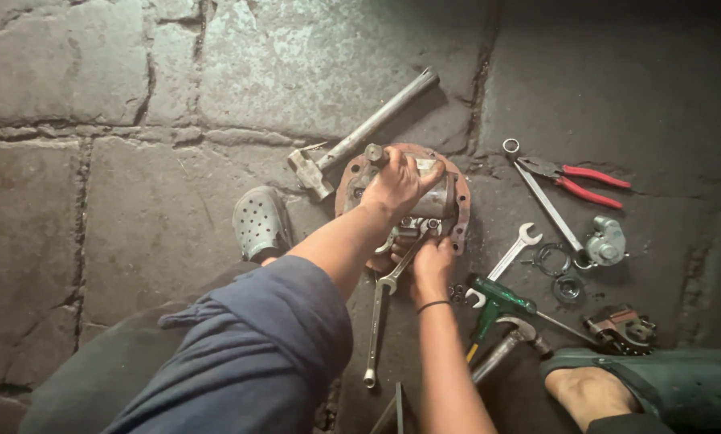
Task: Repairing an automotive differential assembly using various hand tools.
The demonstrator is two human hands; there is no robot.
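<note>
Down on the dark stone-slab floor (135, 209), the person crouches over a rusty round flanged metal housing (352, 181) that sits between the two feet, just ahead of the knees. The left hand (399, 183) is clamped over the top of the grey cylindrical body (441, 201) at the housing's centre, fingers wrapped tight around it, and to my eye that's there to pin the part down so it can't spin or slide. The right hand (431, 264) is closed around the head end of a long silver combination wrench (380, 313), right at the near edge of the housing; whether the wrench head is seated on a bolt I can't tell, the fingers cover it. The wrench's long axis runs from the housing back toward the person, its ring end pointing at the near edge of the picture, slightly left. The housing lies flat, flange face up. Just beyond it a steel hammer with a long tubular handle (360, 133) rests touching the flange's far rim, handle pointing away up to the right. Off to the right, within reach, lie red-handled pliers (577, 181), a slim ring spanner (549, 207), a small open-ended spanner (511, 255), loose rings and a bearing (557, 269), a green-handled tool (493, 309) and a second hammer (513, 341). A grey perforated clog (260, 221) sits left of the housing, a dark green clog (657, 386) at lower right.
</note>
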